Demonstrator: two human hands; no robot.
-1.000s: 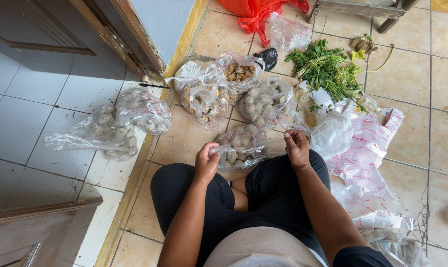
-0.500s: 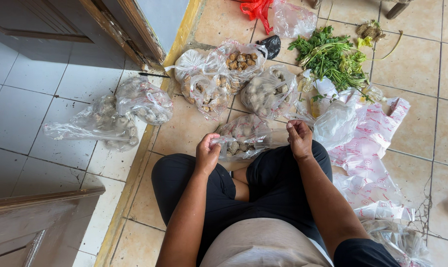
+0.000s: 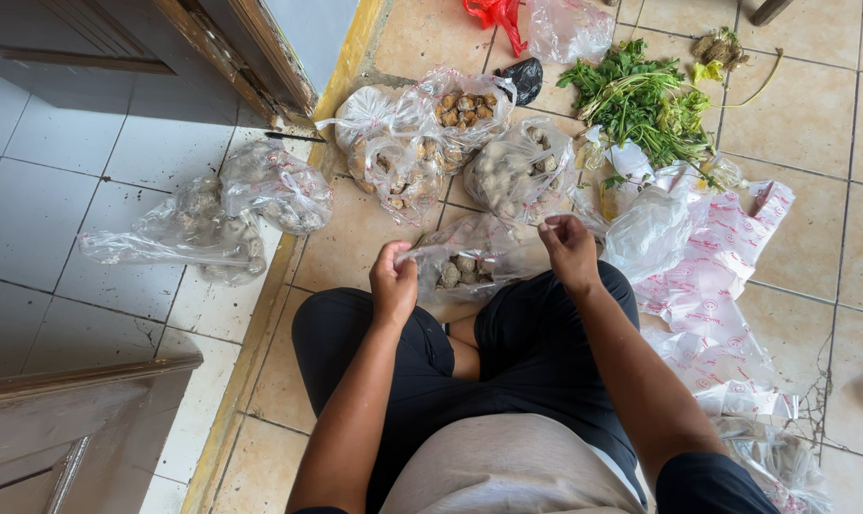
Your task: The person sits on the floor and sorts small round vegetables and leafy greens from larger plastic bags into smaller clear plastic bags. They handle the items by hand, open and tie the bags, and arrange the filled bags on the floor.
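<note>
I sit cross-legged on a tiled floor. A clear plastic bag [image 3: 470, 262] of small brown lumpy pieces lies in front of my knees. My left hand [image 3: 393, 286] pinches the bag's left edge. My right hand [image 3: 567, 249] grips its right edge, and the plastic is stretched between both hands.
Several more clear bags of the same brown pieces [image 3: 422, 143] lie beyond it, and two [image 3: 232, 214] lie to the left by a door frame [image 3: 251, 67]. A bunch of green leaves [image 3: 641, 100], a red bag [image 3: 493, 14] and pink-printed plastic sheets [image 3: 726, 276] lie to the right.
The view has shifted slightly; both hands stay on the bag, with the right hand drawing the plastic a little to the right.
</note>
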